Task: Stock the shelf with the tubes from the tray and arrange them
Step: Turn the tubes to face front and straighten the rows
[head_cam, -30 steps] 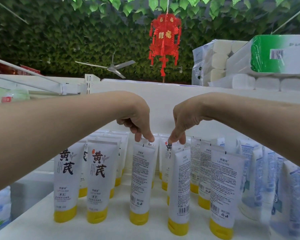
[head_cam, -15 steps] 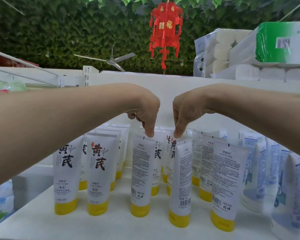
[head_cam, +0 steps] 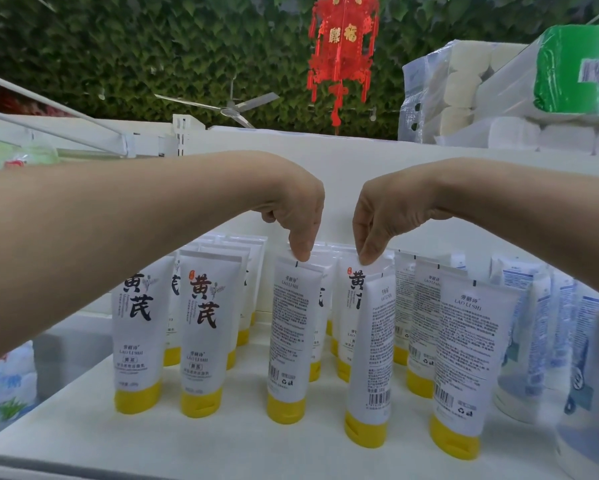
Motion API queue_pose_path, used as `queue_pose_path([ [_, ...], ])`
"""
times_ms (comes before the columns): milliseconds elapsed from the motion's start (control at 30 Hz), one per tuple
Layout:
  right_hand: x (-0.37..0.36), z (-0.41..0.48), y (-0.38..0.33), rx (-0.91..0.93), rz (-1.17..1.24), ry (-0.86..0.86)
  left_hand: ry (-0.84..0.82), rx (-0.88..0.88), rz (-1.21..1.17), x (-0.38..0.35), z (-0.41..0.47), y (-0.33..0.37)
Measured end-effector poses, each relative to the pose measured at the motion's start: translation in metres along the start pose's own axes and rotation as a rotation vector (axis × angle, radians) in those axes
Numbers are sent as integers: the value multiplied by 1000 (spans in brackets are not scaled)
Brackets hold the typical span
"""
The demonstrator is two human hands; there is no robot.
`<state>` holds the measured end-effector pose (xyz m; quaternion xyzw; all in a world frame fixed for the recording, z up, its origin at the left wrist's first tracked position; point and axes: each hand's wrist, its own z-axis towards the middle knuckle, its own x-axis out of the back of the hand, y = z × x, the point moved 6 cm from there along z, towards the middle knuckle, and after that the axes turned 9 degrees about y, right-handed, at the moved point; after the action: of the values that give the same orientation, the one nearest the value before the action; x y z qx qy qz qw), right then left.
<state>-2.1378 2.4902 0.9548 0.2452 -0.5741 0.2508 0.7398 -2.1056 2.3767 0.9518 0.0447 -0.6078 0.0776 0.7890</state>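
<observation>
My left hand [head_cam: 300, 220] and right hand [head_cam: 377, 220] have drawn a little apart since a moment ago, and the tube under my right hand now shows more of its front label. The white shelf [head_cam: 83, 438] carries yellow-capped tubes [head_cam: 201, 323] standing cap-down in rows that run back to its rear wall. Blue tubes [head_cam: 533, 341] stand just beside them on the right. Packs of paper rolls [head_cam: 464, 81] sit up behind, and a red lantern [head_cam: 341, 46] hangs before the leafy wall. My left hand reaches down and pinches the top seam of a front-row tube [head_cam: 291, 341] whose back label faces me. My right hand pinches the top of a second-row tube [head_cam: 350, 306], just behind a slightly leaning front tube [head_cam: 372, 358]. Both pinched tubes stand on the shelf.
</observation>
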Motion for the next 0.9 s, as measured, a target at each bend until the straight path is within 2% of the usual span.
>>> queue_pose_path([
  [900, 1, 1, 4, -25, 79, 30, -3, 8, -7, 2, -1, -6],
])
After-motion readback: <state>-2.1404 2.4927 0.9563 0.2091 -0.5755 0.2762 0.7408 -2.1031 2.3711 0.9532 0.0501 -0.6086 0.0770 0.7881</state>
